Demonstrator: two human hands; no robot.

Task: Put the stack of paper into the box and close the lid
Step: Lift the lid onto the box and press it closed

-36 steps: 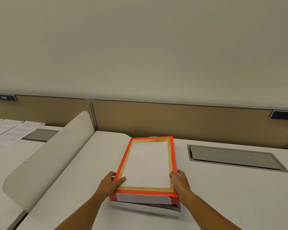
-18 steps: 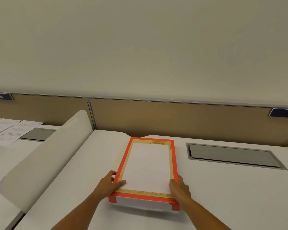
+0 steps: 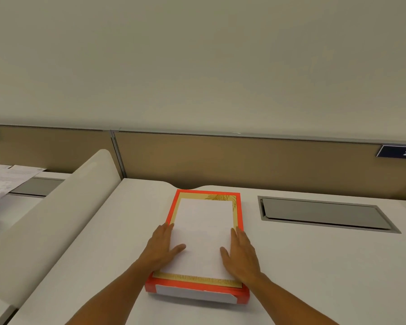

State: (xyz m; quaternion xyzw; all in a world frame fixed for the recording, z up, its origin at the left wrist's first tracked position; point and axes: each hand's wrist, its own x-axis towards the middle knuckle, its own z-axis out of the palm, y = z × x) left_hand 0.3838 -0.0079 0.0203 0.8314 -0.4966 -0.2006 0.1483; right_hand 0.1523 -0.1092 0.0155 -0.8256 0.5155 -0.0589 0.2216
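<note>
A flat box [image 3: 195,294] with an orange-red rim stands on the white desk [image 3: 314,266] right in front of me. Its lid [image 3: 204,221], gold-framed with a white middle, lies level on top of the box. My left hand [image 3: 163,247] rests flat on the lid's left side, fingers stretched out. My right hand [image 3: 240,252] rests flat on the lid's right side in the same way. Neither hand grips anything. No stack of paper shows anywhere around the box; the inside of the box is hidden.
A grey recessed cable hatch [image 3: 324,214] sits in the desk to the right of the box. A curved white divider [image 3: 56,214] rises on the left, with printed sheets [image 3: 7,181] on the desk beyond it. A tan partition [image 3: 244,160] closes the far edge.
The near end of the lid came down onto the box and the dark gap under it closed. Both hands moved from the lid's near corners onto its top, palms flat.
</note>
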